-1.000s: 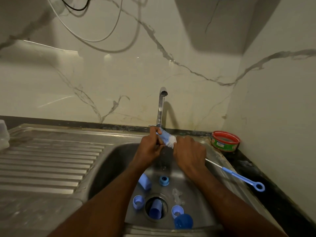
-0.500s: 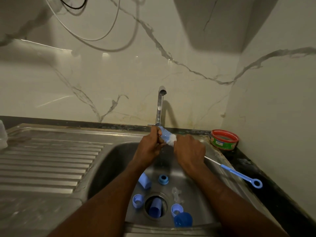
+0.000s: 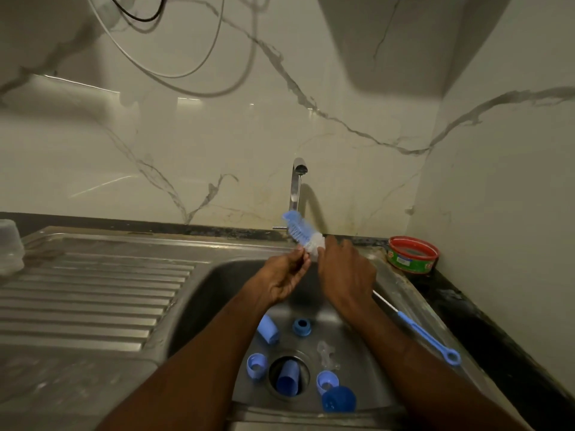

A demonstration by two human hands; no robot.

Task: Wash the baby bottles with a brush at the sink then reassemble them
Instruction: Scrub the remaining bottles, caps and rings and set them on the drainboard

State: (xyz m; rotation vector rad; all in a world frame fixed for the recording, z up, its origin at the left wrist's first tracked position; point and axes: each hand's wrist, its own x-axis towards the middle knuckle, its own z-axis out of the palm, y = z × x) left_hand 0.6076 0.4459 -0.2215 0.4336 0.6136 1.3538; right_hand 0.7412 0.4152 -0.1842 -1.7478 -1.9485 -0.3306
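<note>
Compared with a second ago, when the blue bristle head sat tucked low between the two fists, the brush (image 3: 298, 229) now sticks up and out toward 11 o'clock, so a lot more of the blue bristles and the white tip are on show in front of the tap (image 3: 296, 185). The left hand (image 3: 284, 276) has loosened too: its palm is turned up and its fingertips just pinch something small and pale at the brush's lower end, and I honestly can't tell what that piece is. The right hand (image 3: 345, 273) has its back to the camera with the grip curled around the brush's shaft, whose blue handle (image 3: 426, 337) pokes out at 4 o'clock and lies along the sink's right rim. Both hands hover over the sink (image 3: 217, 284) bowl, at 12 o'clock from the drain. The bottle bits lie in the bowl below: a blue tube-shaped part (image 3: 268, 329), a blue ring (image 3: 301, 326), a clear teat-like piece (image 3: 326, 354) that's hard to make out, two pale blue collars (image 3: 256, 367) (image 3: 326, 381), a dark blue cap (image 3: 338, 399) and another blue piece standing in the drain (image 3: 287, 381). A clear bottle (image 3: 11, 247) at the far left of the drainboard is cut off by the edge. A red and green tub (image 3: 412, 255) sits on the counter (image 3: 460, 303) at 2 o'clock.
</note>
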